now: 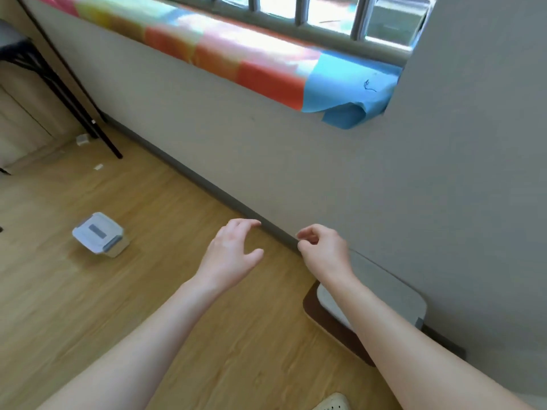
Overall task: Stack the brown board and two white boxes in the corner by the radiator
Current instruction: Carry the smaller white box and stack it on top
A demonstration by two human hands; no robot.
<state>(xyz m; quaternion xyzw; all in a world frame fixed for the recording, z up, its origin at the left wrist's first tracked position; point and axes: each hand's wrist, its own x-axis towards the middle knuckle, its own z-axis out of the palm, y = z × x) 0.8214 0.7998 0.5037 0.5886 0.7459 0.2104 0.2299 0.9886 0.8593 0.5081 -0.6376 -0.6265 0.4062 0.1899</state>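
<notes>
Both your hands hang empty above the wooden floor [88, 306], close to the grey skirting along the wall [266, 161]. Your left hand [231, 253] has a wide grip: fingers spread and slightly curved, thumb out to the side, holding nothing. Your right hand [322, 247] has a narrow grip: its fingers curl in toward the thumb, and nothing shows between them.

The brown board [331, 324] lies flat on the floor at the wall's foot, under your right forearm, near the corner where the 2 walls meet. 1 white box [393, 294] sits on top of it, pushed against the wall; your forearm hides part of both. The other white box [99, 233], with a pale lid and grey clips, stands alone on the floor well to the left, far from the board and tilted a little toward you.

Above, a window sill carries a patchwork cloth [236, 54] of orange, yellow and blue, whose blue end droops over the edge. Black stand legs [74, 93] lean at the upper left. A pale shoe toe [333, 402] shows at the bottom edge.
</notes>
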